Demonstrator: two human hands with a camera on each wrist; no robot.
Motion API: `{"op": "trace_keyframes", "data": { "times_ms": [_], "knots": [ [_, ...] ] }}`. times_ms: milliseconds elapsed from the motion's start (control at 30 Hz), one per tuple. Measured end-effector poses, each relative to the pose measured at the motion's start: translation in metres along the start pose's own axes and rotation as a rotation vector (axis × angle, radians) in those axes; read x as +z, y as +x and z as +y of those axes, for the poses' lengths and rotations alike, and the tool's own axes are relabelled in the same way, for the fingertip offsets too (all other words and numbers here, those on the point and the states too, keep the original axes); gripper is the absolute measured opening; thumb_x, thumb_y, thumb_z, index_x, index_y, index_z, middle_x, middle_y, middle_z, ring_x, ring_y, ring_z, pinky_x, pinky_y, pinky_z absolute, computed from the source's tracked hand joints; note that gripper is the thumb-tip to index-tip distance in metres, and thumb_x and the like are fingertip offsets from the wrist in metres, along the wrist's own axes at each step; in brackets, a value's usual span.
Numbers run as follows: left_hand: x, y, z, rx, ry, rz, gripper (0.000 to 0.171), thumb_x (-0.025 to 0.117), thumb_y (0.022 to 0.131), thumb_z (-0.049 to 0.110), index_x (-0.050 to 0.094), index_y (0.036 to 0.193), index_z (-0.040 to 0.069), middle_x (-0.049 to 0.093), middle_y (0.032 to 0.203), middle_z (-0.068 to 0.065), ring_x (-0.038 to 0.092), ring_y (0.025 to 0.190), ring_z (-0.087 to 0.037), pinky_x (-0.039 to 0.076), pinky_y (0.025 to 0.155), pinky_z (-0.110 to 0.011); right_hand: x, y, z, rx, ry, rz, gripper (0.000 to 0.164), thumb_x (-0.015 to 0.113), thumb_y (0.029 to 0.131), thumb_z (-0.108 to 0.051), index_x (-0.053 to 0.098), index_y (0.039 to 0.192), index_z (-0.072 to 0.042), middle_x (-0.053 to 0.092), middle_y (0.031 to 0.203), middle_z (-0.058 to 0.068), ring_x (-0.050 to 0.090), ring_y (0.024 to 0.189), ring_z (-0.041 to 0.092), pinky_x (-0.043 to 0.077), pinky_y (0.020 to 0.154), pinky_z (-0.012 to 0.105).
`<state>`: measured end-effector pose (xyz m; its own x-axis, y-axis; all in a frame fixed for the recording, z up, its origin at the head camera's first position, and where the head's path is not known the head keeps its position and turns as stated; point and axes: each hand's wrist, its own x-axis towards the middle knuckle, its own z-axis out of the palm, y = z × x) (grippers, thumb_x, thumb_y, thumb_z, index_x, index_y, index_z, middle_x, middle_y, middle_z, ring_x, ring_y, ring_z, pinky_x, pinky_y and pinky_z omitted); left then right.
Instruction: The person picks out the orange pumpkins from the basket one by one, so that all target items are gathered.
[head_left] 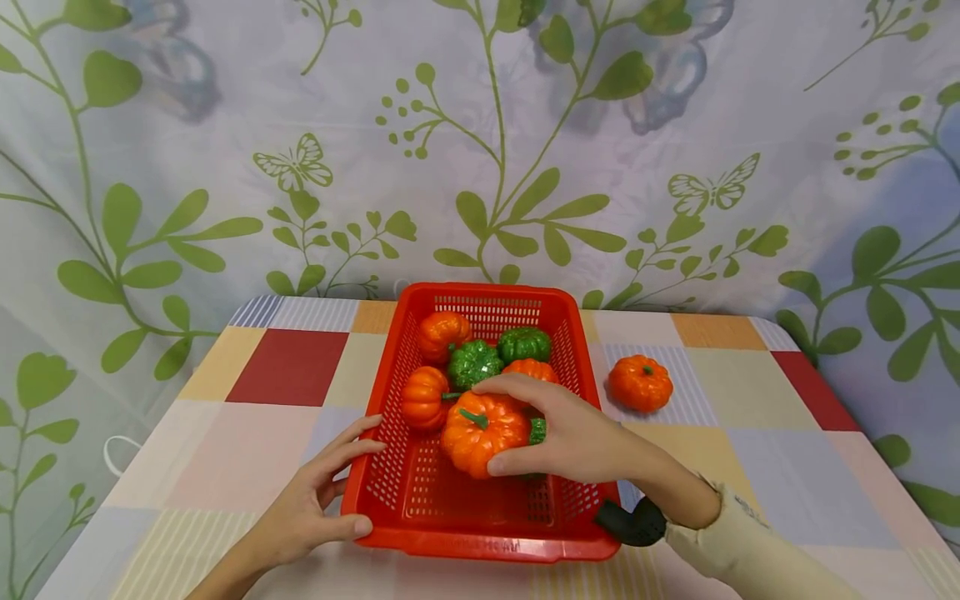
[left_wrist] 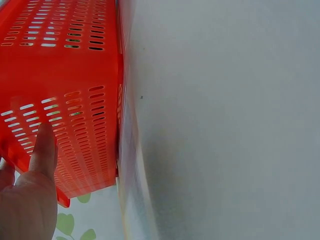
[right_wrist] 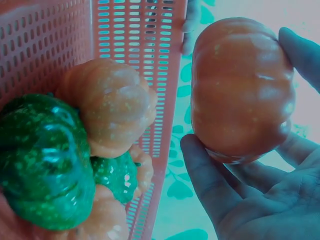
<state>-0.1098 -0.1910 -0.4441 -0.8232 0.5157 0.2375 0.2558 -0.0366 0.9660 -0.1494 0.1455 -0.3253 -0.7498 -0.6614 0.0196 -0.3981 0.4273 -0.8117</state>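
Note:
My right hand (head_left: 562,429) grips a small orange toy pumpkin (head_left: 480,442) with a green stem, fingers and thumb spread around its sides. That pumpkin is held over the front half of a red plastic basket (head_left: 480,546); in the right wrist view, the held pumpkin (right_wrist: 242,90) shows smooth ribbed sides. My left hand (head_left: 311,500) holds the basket's left rim near the front corner, and one finger (left_wrist: 44,155) lies along its slotted outer wall. Inside the basket are several orange and green pumpkins, including an orange one (head_left: 425,398) and a glittery green one (head_left: 475,364).
Another orange pumpkin (head_left: 640,383) sits on the table to the basket's right. A patchwork-patterned cloth (head_left: 285,367) covers the table. Behind it hangs a curtain (head_left: 337,117) with green leaves and butterflies. A black device (head_left: 633,522) is at my right wrist, overlapping the basket's front right corner.

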Motion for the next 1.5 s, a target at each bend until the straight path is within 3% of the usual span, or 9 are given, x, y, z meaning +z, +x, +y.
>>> {"op": "trace_keyframes", "data": {
  "times_ms": [300, 567, 800, 1067, 1367, 1500],
  "knots": [
    [-0.001, 0.001, 0.0, 0.006, 0.003, 0.002, 0.062, 0.072, 0.083, -0.002, 0.045, 0.138, -0.005, 0.017, 0.159, -0.021, 0.036, 0.136, -0.013, 0.056, 0.085, -0.043, -0.011, -0.026, 0.008, 0.048, -0.003, 0.086, 0.064, 0.081, 0.082, -0.04, 0.05, 0.138, -0.035, 0.049, 0.138, -0.012, 0.045, 0.125, 0.017, 0.048, 0.097, 0.044],
    [-0.002, 0.001, 0.0, 0.009, 0.01, 0.001, 0.062, 0.072, 0.083, -0.004, 0.045, 0.138, -0.004, 0.018, 0.159, -0.019, 0.037, 0.135, -0.013, 0.056, 0.086, -0.042, -0.017, -0.045, 0.017, 0.031, 0.02, 0.157, 0.066, 0.08, 0.084, -0.03, 0.049, 0.142, -0.023, 0.045, 0.143, -0.006, 0.045, 0.126, 0.021, 0.05, 0.095, 0.039],
    [0.0, 0.001, -0.001, 0.011, -0.004, -0.001, 0.062, 0.071, 0.082, -0.005, 0.045, 0.138, -0.006, 0.017, 0.159, -0.019, 0.038, 0.135, -0.014, 0.056, 0.085, -0.043, -0.022, -0.062, 0.025, 0.054, 0.04, 0.189, 0.06, 0.077, 0.087, -0.024, 0.049, 0.14, -0.028, 0.047, 0.139, -0.003, 0.051, 0.119, 0.023, 0.048, 0.094, 0.05],
    [0.0, 0.002, -0.001, 0.005, -0.006, -0.005, 0.062, 0.072, 0.082, -0.003, 0.045, 0.138, -0.005, 0.017, 0.159, -0.019, 0.038, 0.134, -0.015, 0.056, 0.085, -0.043, -0.04, -0.095, 0.033, 0.059, -0.005, 0.292, 0.062, 0.078, 0.085, -0.012, 0.051, 0.14, -0.024, 0.048, 0.139, 0.0, 0.048, 0.118, 0.015, 0.051, 0.09, 0.028],
    [0.0, 0.002, 0.0, -0.001, 0.001, -0.006, 0.062, 0.072, 0.083, -0.002, 0.045, 0.139, -0.004, 0.017, 0.159, -0.02, 0.039, 0.134, -0.014, 0.056, 0.085, -0.044, -0.064, -0.12, 0.052, 0.083, -0.098, 0.394, 0.068, 0.078, 0.083, -0.002, 0.05, 0.143, -0.015, 0.052, 0.133, 0.001, 0.051, 0.111, 0.011, 0.051, 0.084, 0.018],
    [0.0, 0.001, 0.0, 0.008, 0.004, -0.004, 0.063, 0.072, 0.082, -0.007, 0.045, 0.139, -0.005, 0.017, 0.159, -0.019, 0.038, 0.135, -0.014, 0.056, 0.087, -0.042, -0.07, -0.127, 0.065, 0.144, -0.096, 0.417, 0.065, 0.077, 0.084, -0.004, 0.049, 0.142, -0.013, 0.051, 0.133, 0.0, 0.052, 0.109, 0.01, 0.052, 0.082, 0.017]
  ]
}}
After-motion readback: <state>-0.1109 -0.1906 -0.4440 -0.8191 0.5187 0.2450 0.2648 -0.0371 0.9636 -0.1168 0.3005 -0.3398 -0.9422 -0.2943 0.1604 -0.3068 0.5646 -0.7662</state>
